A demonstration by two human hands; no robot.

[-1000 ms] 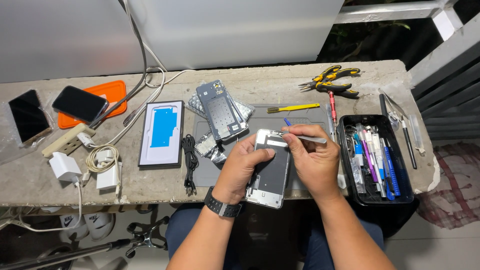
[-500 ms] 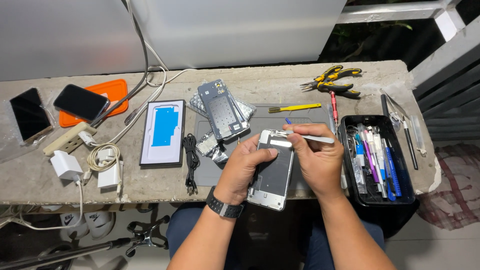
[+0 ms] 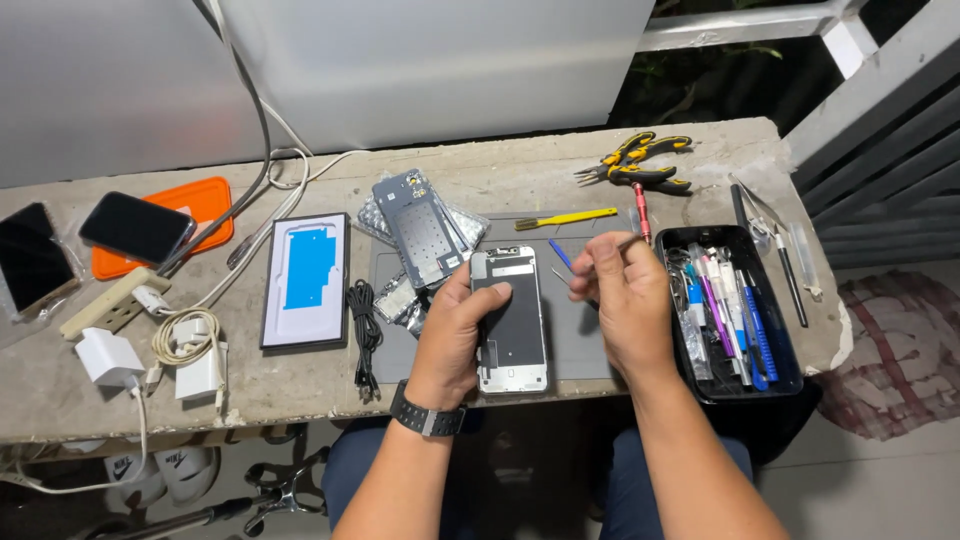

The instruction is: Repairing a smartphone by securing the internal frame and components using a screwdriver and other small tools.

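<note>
Head view. Left hand [image 3: 462,330] grips the opened phone [image 3: 511,320] at frame centre, thumb across its left edge and fingers curled behind, holding it just above the grey work mat [image 3: 580,340]. Phone's long axis runs near vertical in the frame, top end toward the far table edge, bottom end toward the person. Right hand [image 3: 620,300] sits just right of the phone, apart from it, fingers closed in a pinch on thin metal tweezers [image 3: 562,276]; the tips point left and down toward the phone's upper right edge, near but not touching. Right hand is thus the nearer working hand; left only steadies.

Lower right of centre: black tool tray [image 3: 790,372] just beside the right hand. Upper centre: yellow pry tool [image 3: 566,218]; stacked phone backs [image 3: 420,230] left of it. Table [image 3: 500,170] is bare concrete.
</note>
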